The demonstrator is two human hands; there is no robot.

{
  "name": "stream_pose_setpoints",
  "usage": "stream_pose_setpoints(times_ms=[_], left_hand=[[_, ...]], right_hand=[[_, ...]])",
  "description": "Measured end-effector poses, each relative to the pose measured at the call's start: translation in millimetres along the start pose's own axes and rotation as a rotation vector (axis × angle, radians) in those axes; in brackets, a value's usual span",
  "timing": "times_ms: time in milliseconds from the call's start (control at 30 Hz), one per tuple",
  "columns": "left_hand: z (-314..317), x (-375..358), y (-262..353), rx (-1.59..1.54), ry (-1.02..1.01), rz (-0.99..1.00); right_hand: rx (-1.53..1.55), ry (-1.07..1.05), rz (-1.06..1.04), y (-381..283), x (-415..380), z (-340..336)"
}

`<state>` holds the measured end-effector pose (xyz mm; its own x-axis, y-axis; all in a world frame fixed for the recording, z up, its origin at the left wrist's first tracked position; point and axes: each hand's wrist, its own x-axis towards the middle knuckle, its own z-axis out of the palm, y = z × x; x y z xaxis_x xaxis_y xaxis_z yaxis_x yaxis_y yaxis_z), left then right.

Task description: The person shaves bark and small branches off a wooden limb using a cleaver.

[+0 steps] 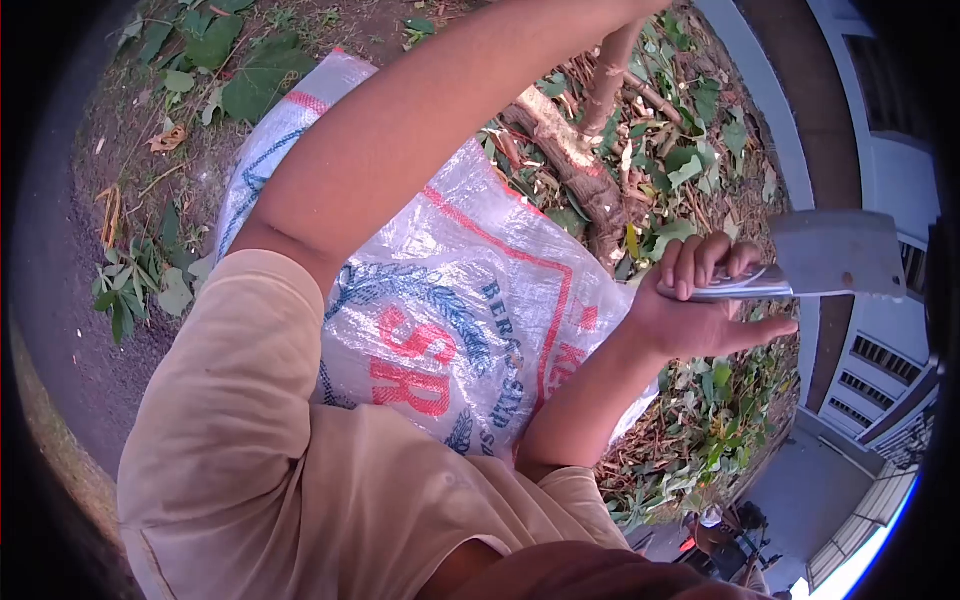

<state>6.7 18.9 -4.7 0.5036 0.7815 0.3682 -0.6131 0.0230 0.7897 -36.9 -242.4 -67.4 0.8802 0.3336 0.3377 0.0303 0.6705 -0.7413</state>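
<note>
Your right hand (700, 300) is clamped round the handle of a cleaver (835, 255), fingers curled over the top and thumb stretched out underneath, the broad grey blade held up and pointing away from you toward the right edge of the view. Your left arm reaches up and out past the top edge, so the left hand itself is out of sight and you cannot tell whether it is gripping anything.

The cleaver looks stiff and blade-heavy, with most of its weight out beyond your fist; the handle looks like smooth metal and could turn in a damp palm, so a full wrap close behind the blade, as you have it now, is the safe place to hold it.

Between your arms, on the ground, lies a woven plastic sack (460, 300), white with red and blue print, crinkled and soft. Just beyond its far edge lies a cut branch (575, 165), rough-barked, woody and rigid, forking upward, with leaf litter and chopped twigs (700, 440) scattered around it. Bare soil with a few green leaves (240, 70) sits toward the upper left corner. A building wall (880, 170) stands to the right.
</note>
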Motion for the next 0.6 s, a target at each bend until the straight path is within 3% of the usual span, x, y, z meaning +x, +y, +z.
stream_pose_setpoints(times_ms=[67,133,167,200,233,267,367,400,500,533,600], left_hand=[[-4,-1,6,0.007,-0.031,0.065],[-1,-9,13,0.016,-0.028,-0.096],[3,-9,4,-0.09,-0.02,-0.087],[4,-7,1,-0.124,-0.066,-0.078],[3,-6,-5,-0.191,-0.028,-0.115],[2,-4,-9,-0.255,0.014,-0.149],[6,-14,-33,-0.312,0.064,-0.272],[-3,-15,-50,-0.392,-0.082,-0.225],[17,-21,-32,-0.344,-0.084,-0.238],[-6,-3,-57,-0.34,-0.233,-0.191],[-14,-8,-67,-0.212,-0.129,-0.213]], right_hand=[[-0.154,-0.023,-0.201,-4,6,-5],[-0.366,0.23,-0.302,45,-6,-16],[-0.3,0.335,-0.124,82,-21,-20],[-0.22,0.511,0.298,121,-40,-34],[-0.038,0.476,0.926,136,-48,-55],[0.075,0.512,0.969,143,-52,-60],[0.092,0.601,0.84,121,-35,-57],[0.127,0.608,0.826,111,-29,-64],[-0.101,0.593,0.718,115,-28,-92],[-0.112,0.633,0.669,111,-25,-82],[-0.188,0.562,0.553,105,-26,-77]])
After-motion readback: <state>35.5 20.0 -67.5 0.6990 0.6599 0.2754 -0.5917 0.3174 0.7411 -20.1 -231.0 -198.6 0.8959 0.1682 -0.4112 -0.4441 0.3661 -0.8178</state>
